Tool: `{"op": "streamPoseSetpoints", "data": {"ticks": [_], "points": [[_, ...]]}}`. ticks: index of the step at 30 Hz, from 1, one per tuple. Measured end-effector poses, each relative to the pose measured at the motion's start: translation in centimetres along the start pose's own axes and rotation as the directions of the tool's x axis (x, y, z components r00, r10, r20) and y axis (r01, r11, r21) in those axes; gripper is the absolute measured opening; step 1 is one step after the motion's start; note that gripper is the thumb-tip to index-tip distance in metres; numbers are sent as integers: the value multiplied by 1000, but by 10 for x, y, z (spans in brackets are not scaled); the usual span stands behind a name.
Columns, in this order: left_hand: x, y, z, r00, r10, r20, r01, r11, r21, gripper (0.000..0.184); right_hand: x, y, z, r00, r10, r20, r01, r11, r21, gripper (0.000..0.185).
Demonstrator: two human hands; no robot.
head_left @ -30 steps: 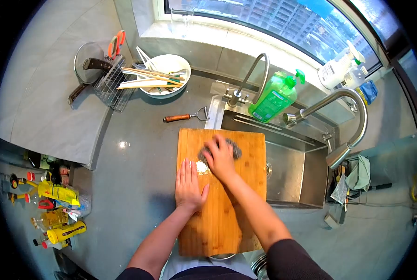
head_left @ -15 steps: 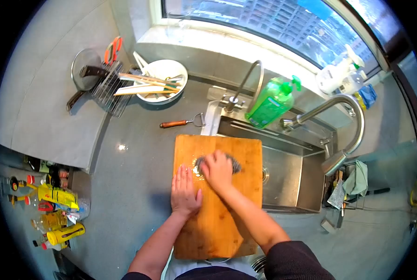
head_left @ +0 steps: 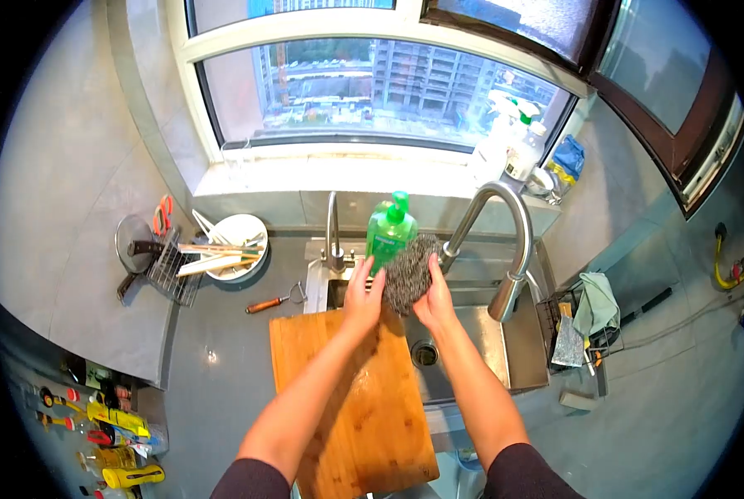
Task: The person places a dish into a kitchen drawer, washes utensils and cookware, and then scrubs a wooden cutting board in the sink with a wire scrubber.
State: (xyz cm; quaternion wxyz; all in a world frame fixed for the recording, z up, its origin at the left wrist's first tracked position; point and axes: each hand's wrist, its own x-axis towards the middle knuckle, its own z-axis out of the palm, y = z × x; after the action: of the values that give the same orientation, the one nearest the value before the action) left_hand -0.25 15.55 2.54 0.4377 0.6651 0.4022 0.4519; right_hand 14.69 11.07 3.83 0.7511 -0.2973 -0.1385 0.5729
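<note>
A grey steel wool scourer (head_left: 412, 274) is raised above the far end of a wooden cutting board (head_left: 364, 416). My right hand (head_left: 434, 299) grips its right side, with the thumb showing along the edge. Just left of the scourer is my left hand (head_left: 362, 299), its fingers stretched out and apart; whether its thumb touches the scourer I cannot tell. Behind both hands stands a green pump bottle of soap (head_left: 390, 226), partly covered by the scourer. The board lies over the counter and the left part of the steel sink (head_left: 472, 333).
A curved faucet (head_left: 518, 224) arches over the sink, with a thinner tap (head_left: 333, 233) to its left. A wooden-handled peeler (head_left: 276, 301) lies left of the board. Further left are a bowl (head_left: 251, 270) holding utensils and a wire rack (head_left: 172, 274). Spray bottles (head_left: 513, 145) stand on the windowsill.
The scourer has gone from the board up into the air in my right hand. My left hand has lifted off the board. The view has tilted up, and the board now sits at an angle.
</note>
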Motion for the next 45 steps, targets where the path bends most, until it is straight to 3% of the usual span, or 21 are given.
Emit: {"op": "streamPoseSetpoints", "data": {"ticks": [1, 2, 3, 6, 10, 14, 17, 20, 23, 26, 29, 36, 40, 41, 42, 45], "points": [[36, 0, 12, 1000, -19, -24, 19, 1000, 9, 54, 10, -10, 16, 1000, 17, 21, -18, 998, 52, 47], [71, -3, 23, 995, -98, -25, 95, 989, -111, 57, 19, -17, 27, 999, 34, 43, -38, 994, 104, 49], [99, 6, 26, 985, -159, 74, 174, 929, -327, 60, 38, -14, 21, 997, 19, 68, -27, 993, 117, 53], [138, 44, 30, 929, -346, 134, 364, 777, -514, 71, 62, -13, 30, 998, 32, 62, -39, 992, 120, 55], [151, 51, 34, 897, -398, 191, 437, 745, -505, 67, 66, -16, 33, 996, 70, 58, -76, 991, 107, 52], [147, 48, 35, 922, -362, 138, 382, 795, -471, 51, 65, -11, 30, 991, 55, 119, -69, 991, 116, 51], [159, 10, 44, 958, -286, 8, 275, 914, -297, 45, 67, -9, 29, 990, 57, 128, -73, 990, 123, 51], [145, 36, 46, 976, -209, -62, 192, 959, -208, 42, 70, -7, 23, 992, 40, 121, -55, 991, 124, 51], [156, 19, 48, 980, -201, -3, 196, 959, -207, 39, 66, -7, 22, 993, 43, 113, -56, 992, 114, 52], [155, 45, 43, 960, -278, 10, 272, 931, -244, 42, 65, -12, 23, 988, 53, 146, -72, 989, 129, 54], [162, 23, 39, 958, -267, 104, 286, 908, -305, 44, 64, -11, 20, 987, 79, 137, -98, 985, 141, 54], [147, 40, 35, 971, -238, -35, 232, 964, -128, 50, 58, -8, 19, 982, 74, 172, -103, 981, 167, 54], [138, 49, 41, 953, -295, -73, 284, 949, -134, 82, 38, -8, 15, 995, 74, 66, -84, 981, 173, 55], [132, 48, 41, 941, -329, -78, 316, 938, -141, 97, 28, -7, 10, 997, 56, 46, -63, 984, 166, 54], [121, 49, 39, 933, -355, -63, 336, 919, -209, 95, 15, -6, 4, 999, 47, 20, -50, 986, 160, 53], [51, 22, 17, 994, -107, 36, 106, 994, 23, 78, -28, 9, -14, 999, -14, -42, 18, 995, 99, 50]]}}
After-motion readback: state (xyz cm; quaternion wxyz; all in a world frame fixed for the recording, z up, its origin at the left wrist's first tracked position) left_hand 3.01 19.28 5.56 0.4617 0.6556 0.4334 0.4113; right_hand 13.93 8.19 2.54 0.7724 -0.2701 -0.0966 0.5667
